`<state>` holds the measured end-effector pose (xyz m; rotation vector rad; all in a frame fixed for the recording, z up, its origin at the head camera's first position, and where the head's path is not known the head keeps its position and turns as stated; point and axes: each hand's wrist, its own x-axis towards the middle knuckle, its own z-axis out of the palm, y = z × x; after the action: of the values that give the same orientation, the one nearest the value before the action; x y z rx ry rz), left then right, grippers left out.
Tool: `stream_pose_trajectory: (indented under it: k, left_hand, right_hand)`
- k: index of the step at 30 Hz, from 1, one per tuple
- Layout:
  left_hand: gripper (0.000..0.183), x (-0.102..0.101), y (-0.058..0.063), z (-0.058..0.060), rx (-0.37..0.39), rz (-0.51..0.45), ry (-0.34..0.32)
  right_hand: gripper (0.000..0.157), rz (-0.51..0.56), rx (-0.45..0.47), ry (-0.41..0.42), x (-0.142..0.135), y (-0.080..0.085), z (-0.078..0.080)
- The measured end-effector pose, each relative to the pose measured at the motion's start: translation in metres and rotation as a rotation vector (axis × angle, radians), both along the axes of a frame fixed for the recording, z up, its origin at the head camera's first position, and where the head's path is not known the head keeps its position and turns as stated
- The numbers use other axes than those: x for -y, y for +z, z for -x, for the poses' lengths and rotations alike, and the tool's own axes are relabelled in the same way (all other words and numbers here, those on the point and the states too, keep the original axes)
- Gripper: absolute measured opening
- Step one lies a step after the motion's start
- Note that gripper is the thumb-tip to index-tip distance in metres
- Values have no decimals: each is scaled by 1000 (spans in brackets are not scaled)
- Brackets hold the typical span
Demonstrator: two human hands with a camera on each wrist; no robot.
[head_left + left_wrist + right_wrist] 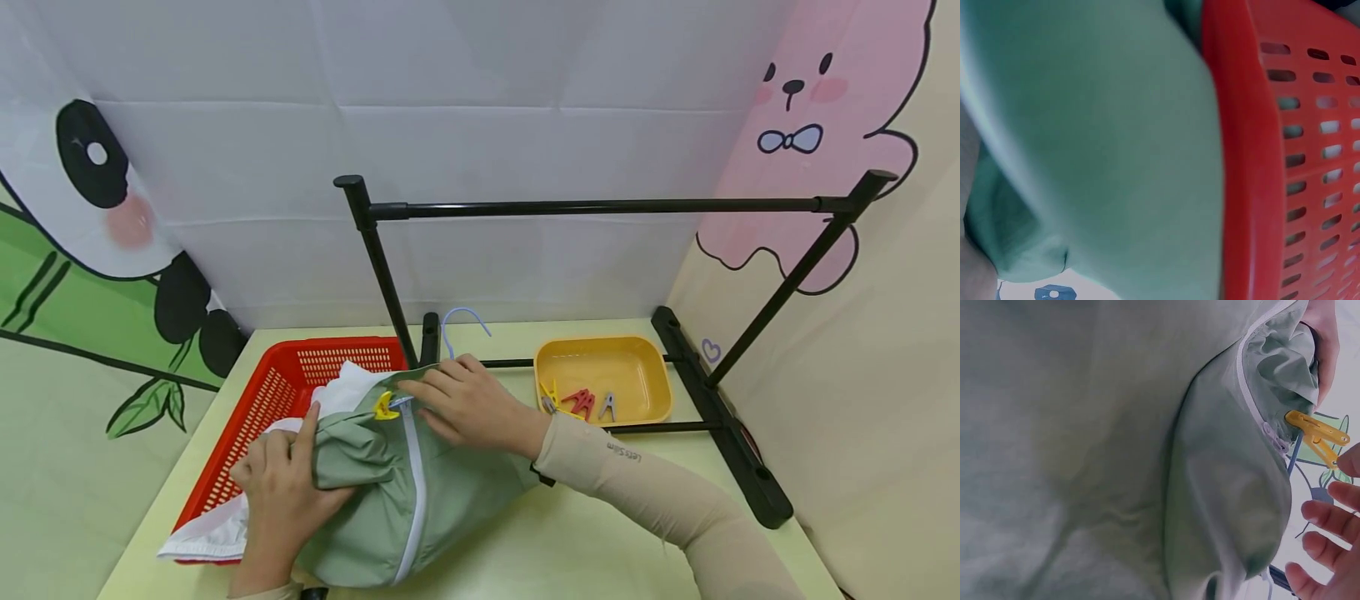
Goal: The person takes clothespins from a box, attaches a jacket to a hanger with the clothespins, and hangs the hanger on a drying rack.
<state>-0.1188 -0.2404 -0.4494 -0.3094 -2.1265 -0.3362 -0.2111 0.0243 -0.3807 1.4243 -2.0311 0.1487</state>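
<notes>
A sage-green jacket [465,492] with a pale zip [415,492] lies bunched over the front of the table and the red basket's edge. My left hand [281,487] holds its left side, thumb over the cloth and index finger straight along the fold. A yellow clothespin [386,406] bites the jacket near the zip's top, beside a bit of blue hanger. Behind the collar rises the blue hanger hook [463,312]. With fingers spread, my right hand [480,408] hovers over the jacket's upper part; in the right wrist view its fingertips [1313,511] are near the clothespin [1316,431].
White cloth [206,533] spills from the red basket [251,417] at the left. A black rack [600,208] stands across the table's back. Under it, a yellow tray [637,375] holds several small clothespins [581,402].
</notes>
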Motion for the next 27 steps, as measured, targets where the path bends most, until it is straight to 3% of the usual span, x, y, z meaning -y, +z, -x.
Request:
stream_pose_trajectory:
  k: [15, 27]
  left_hand:
    - [92, 0, 1, -4, 42, -12, -1]
    - [90, 0, -1, 1, -18, -18, -3]
  right_hand:
    - [34, -2, -17, 1, -11, -2, 2]
    - [33, 27, -21, -9, -19, -7, 7]
